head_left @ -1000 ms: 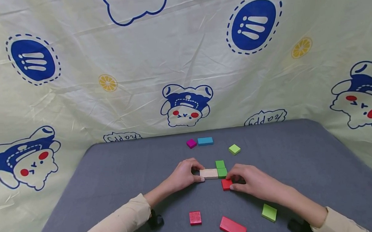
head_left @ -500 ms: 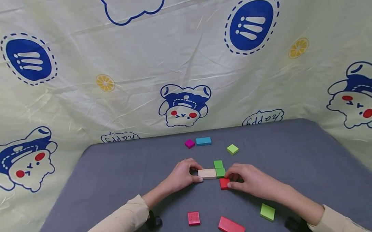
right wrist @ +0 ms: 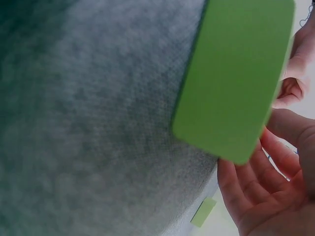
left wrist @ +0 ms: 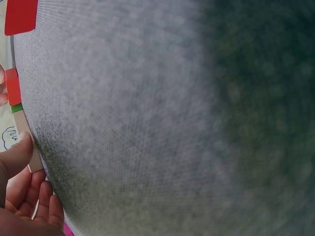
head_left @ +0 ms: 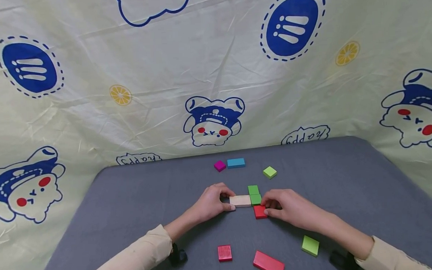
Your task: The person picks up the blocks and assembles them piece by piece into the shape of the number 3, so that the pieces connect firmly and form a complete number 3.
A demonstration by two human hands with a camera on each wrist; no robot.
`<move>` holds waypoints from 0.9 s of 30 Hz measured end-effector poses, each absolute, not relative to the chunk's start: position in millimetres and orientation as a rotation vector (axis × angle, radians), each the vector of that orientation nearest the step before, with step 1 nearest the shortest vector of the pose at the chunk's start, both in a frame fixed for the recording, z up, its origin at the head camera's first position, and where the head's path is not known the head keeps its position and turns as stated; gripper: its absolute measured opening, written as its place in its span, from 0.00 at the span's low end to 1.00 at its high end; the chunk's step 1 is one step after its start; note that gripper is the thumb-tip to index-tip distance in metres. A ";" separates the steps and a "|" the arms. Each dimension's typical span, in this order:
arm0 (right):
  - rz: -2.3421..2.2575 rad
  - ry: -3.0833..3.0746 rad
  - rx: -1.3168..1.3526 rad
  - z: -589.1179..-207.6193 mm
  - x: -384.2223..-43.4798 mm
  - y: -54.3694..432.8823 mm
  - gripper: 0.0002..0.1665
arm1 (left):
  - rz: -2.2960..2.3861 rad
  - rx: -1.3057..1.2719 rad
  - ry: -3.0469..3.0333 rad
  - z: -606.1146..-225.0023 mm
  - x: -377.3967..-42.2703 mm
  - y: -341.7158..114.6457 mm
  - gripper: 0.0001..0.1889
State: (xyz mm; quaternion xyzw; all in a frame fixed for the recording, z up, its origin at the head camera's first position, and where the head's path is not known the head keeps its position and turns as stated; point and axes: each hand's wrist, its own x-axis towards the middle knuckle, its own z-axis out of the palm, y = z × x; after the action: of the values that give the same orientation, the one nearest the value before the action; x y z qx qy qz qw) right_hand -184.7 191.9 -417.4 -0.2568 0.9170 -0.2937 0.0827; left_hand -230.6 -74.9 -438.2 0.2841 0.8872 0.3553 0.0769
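Note:
In the head view, my left hand (head_left: 212, 201) grips the left end of a pale wooden block (head_left: 241, 201), thumb in front and fingers behind. Against that block's right end sits a green square block (head_left: 255, 199), with another green square block (head_left: 253, 189) directly behind it. My right hand (head_left: 293, 207) pinches a small red block (head_left: 259, 212) at its right side, close up against the nearer green block's front edge. The left wrist view shows the left thumb (left wrist: 18, 150) lying on the pale block's side. A large light-green block hides part of the right fingers in the right wrist view.
Nearer the person lie a red square block (head_left: 225, 253), a long red block (head_left: 268, 263) and a light-green block (head_left: 310, 245). Farther back are a magenta block (head_left: 220, 166), a blue block (head_left: 236, 163) and another light-green block (head_left: 269, 172). A printed curtain (head_left: 158, 125) hangs behind the grey table (head_left: 150, 193).
My right hand has slid the red block slightly left and nearer to the green block. My left hand stays at the pale block. The head view has shifted slightly.

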 end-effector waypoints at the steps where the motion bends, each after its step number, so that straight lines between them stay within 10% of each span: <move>1: -0.878 2.738 -0.764 -417.5 -185.0 191.6 0.10 | 1.066 0.854 2.657 -437.9 -230.7 -75.1 0.13; 27: -0.973 2.753 -0.722 -420.4 -188.4 190.3 0.09 | 1.069 0.839 2.666 -437.6 -228.8 -74.8 0.13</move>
State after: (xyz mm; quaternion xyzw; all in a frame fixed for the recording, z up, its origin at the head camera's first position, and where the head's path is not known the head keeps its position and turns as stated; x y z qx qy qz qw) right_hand -188.4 190.3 -420.4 -0.2395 0.9132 -0.3228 0.0668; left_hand -228.8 -74.8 -437.6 0.2796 0.8884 0.3562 0.0748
